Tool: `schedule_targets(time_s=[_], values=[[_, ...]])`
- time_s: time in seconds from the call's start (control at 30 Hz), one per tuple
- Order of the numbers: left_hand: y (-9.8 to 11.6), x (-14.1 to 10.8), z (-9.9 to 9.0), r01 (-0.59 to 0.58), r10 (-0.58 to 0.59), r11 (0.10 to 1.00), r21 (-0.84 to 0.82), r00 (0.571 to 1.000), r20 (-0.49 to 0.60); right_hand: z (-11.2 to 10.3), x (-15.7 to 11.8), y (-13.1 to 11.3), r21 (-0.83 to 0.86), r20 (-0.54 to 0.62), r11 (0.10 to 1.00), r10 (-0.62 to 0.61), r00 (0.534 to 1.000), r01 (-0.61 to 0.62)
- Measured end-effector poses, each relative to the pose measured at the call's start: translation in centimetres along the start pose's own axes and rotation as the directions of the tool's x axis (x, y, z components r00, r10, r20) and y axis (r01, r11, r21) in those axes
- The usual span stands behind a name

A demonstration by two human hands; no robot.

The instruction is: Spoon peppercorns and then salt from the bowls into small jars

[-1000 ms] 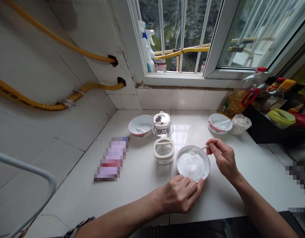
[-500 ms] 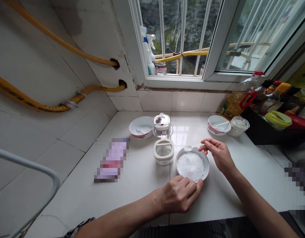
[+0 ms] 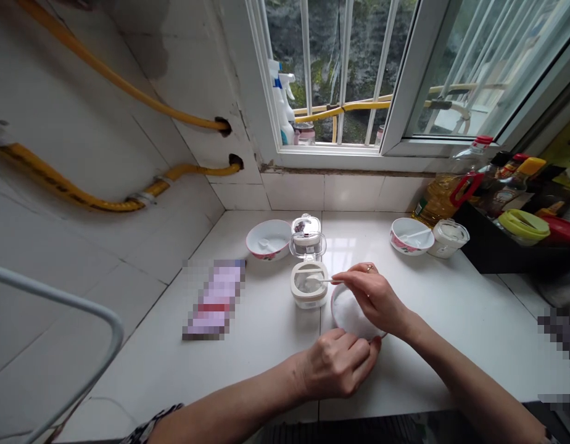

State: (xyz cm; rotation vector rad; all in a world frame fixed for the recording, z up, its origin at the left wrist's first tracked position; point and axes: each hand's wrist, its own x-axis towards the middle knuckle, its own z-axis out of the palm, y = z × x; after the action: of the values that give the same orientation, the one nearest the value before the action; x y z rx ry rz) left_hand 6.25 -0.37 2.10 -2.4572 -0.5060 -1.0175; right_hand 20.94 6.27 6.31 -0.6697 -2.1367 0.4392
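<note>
My right hand pinches the handle of a small white spoon, whose bowl is over the opening of a seasoning jar with its clear lid raised. Below that hand is a bowl of white grains, partly covered by my fingers. My left hand is closed on the near rim of this bowl, its fingertips mostly hidden. A second lidded jar stands right behind the first one.
A white bowl with a spoon stands behind left; another bowl with a spoon is at right beside a lidded jar. An oil bottle and sauce bottles line the right corner. A blurred purple packet lies at left.
My right hand has moved left with the spoon, from above the bowl of white grains to the opening of the jar. My left hand stays at the bowl's rim.
</note>
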Motion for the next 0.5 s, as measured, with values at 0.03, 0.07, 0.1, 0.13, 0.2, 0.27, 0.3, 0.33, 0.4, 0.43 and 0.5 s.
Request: schedule_targets(time_s=[0.03, 0.07, 0.1, 0.13, 0.2, 0.27, 0.3, 0.33, 0.4, 0.43, 0.5], values=[[0.0, 0.0, 0.0, 0.002, -0.002, 1.0, 0.003, 1.0, 0.002, 0.0, 0.0, 0.2, -0.062, 0.022, 0.997, -0.055, 0.998, 0.056], [0.0, 0.0, 0.0, 0.004, -0.004, 1.0, 0.003, 1.0, 0.003, 0.0, 0.0, 0.4, -0.098, 0.025, 0.991, -0.087, 0.996, 0.089], [0.0, 0.0, 0.0, 0.004, -0.004, 1.0, -0.001, 1.0, 0.003, 0.0, 0.0, 0.5, -0.118, 0.017, 0.988, -0.1, 0.995, 0.101], [0.0, 0.0, 0.0, 0.004, -0.004, 1.0, -0.007, 1.0, 0.0, 0.0, 0.0, 0.4, -0.125, 0.007, 0.987, -0.103, 0.995, 0.103], [0.0, 0.1, 0.0, 0.001, -0.002, 1.0, -0.02, 1.0, -0.009, -0.2, 0.1, 0.1, -0.108, -0.021, 0.989, -0.102, 0.995, 0.099], [-0.1, 0.1, -0.1, 0.003, -0.004, 1.0, -0.023, 1.0, -0.021, -0.4, 0.1, -0.4, -0.049, -0.055, 0.998, -0.048, 0.997, 0.045], [-0.1, 0.2, -0.1, 0.003, -0.004, 1.0, -0.022, 1.0, -0.022, -0.6, 0.1, -0.5, 0.004, -0.071, 1.0, 0.016, 0.997, -0.016], [-0.1, 0.2, -0.1, 0.004, -0.004, 1.0, -0.022, 1.0, -0.02, -0.8, 0.0, -0.6, 0.074, -0.087, 0.993, 0.1, 0.991, -0.093], [-0.2, 0.2, -0.1, -0.002, 0.002, 1.0, -0.024, 1.0, -0.011, -1.5, -0.2, -0.5, 0.225, -0.109, 0.943, 0.276, 0.955, -0.247], [-0.2, 0.1, -0.1, -0.007, 0.007, 1.0, -0.026, 1.0, -0.007, -1.9, -0.4, -0.4, 0.279, -0.117, 0.912, 0.342, 0.932, -0.3], [-0.2, 0.0, -0.1, -0.013, 0.013, 1.0, -0.028, 1.0, -0.008, -2.7, -0.8, 0.2, 0.311, -0.142, 0.883, 0.408, 0.902, -0.351]])
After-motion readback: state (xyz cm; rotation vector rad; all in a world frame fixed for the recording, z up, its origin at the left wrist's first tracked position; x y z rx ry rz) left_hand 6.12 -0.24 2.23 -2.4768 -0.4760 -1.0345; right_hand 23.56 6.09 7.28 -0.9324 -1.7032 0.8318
